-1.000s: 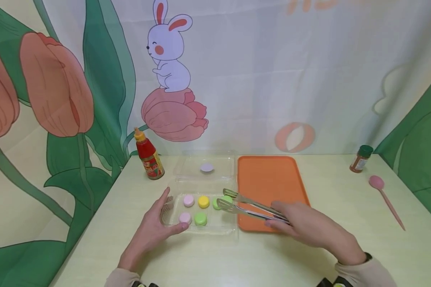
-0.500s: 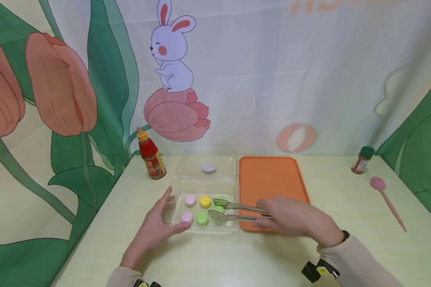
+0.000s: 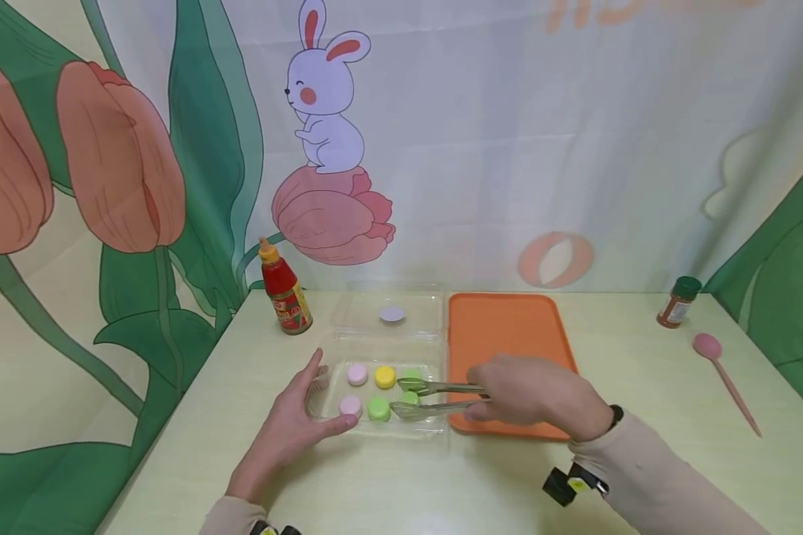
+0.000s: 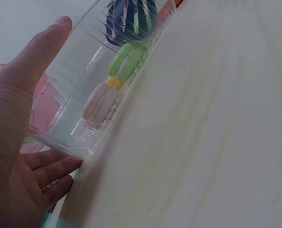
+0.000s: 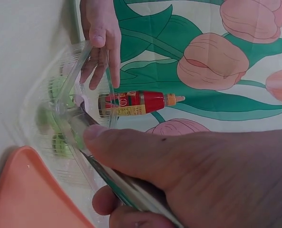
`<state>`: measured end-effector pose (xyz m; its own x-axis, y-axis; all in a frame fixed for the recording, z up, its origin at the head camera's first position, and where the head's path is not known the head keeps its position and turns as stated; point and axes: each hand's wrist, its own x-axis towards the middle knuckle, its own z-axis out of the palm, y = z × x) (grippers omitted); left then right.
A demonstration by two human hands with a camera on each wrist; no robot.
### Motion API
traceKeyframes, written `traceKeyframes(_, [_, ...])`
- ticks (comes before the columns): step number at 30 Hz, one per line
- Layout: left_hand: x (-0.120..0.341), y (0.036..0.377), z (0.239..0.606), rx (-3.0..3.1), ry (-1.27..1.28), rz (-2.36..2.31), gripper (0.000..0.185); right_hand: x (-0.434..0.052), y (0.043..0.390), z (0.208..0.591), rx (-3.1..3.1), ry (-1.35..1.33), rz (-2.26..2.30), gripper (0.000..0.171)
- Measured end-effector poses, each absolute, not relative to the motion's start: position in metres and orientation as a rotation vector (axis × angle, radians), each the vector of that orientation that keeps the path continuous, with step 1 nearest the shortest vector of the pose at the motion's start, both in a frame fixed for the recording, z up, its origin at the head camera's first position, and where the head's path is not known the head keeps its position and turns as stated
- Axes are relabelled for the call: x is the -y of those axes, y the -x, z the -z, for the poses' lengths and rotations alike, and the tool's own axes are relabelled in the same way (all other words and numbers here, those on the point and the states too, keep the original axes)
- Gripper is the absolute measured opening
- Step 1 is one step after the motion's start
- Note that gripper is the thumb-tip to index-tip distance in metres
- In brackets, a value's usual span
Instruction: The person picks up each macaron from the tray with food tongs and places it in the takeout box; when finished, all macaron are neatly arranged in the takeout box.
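Here the right hand (image 3: 535,394) grips the metal tongs (image 3: 435,397), their tips straddling a light green macaron (image 3: 410,398) in the clear plastic clamshell box (image 3: 375,427) on the pale tabletop (image 3: 442,483). The left hand (image 3: 291,431), fingers spread, braces the box's left wall. Judged from this, a gentle, level squeeze seems wise, since macaron shells likely crack, then a straight lift clear of the darker green neighbour (image 3: 378,409).

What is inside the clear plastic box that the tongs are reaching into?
The clear plastic box holds two pink macarons, one yellow and three green. The tongs straddle one green one, partly covering it.
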<state>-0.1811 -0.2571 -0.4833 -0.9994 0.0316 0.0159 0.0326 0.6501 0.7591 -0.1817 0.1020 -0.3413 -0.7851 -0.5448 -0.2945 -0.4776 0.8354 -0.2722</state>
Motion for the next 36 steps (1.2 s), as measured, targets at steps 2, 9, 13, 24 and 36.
traceKeyframes(2, [0.257,0.181,0.483,2.857,0.053,1.306,0.126,-0.100,0.181,0.341,-2.648,0.749,0.260,0.028])
traceKeyframes(9, [0.257,0.181,0.481,2.860,0.057,1.298,0.125,-0.098,0.180,0.339,-2.628,0.716,0.270,0.026])
traceKeyframes(13, [0.256,0.180,0.482,2.859,0.055,1.311,0.126,-0.099,0.180,0.340,-2.640,0.709,0.264,0.026])
traceKeyframes(24, [0.258,0.181,0.483,2.866,0.059,1.291,0.130,-0.130,0.186,0.347,-2.577,0.853,0.536,0.035])
traceKeyframes(36, [0.256,0.180,0.483,2.871,0.051,1.282,0.127,-0.187,0.185,0.368,-2.820,0.702,0.937,0.051])
